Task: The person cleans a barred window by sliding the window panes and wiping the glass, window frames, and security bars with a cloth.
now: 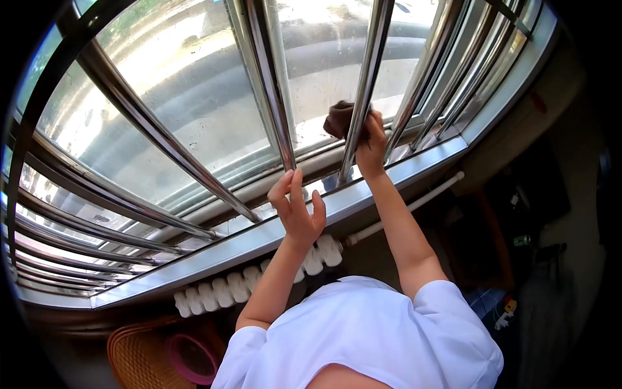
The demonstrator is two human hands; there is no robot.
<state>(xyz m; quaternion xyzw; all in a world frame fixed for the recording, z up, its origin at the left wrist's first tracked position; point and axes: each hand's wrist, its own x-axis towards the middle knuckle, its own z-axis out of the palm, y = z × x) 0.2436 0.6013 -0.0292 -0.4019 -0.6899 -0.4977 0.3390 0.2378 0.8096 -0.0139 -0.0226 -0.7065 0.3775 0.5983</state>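
Note:
My right hand [371, 144] reaches between two metal bars and is closed on a dark brown cloth [340, 120], which bunches up behind one bar [368, 78] near the window glass [330, 71]. Lower and to the left, my left hand [298, 207] is raised over the silver sill [350, 196] with its fingers apart. Its fingertips are at the foot of another upright bar [275, 97]; whether they touch it is hard to tell. Nothing is held in the left hand.
Curved rows of metal bars [149, 123] line the window. Below the sill are a white radiator [223, 292] and a thin pipe [414, 206]. A wicker basket [133, 353] and a pink tub [188, 376] stand at the lower left. Dark items lie at the right.

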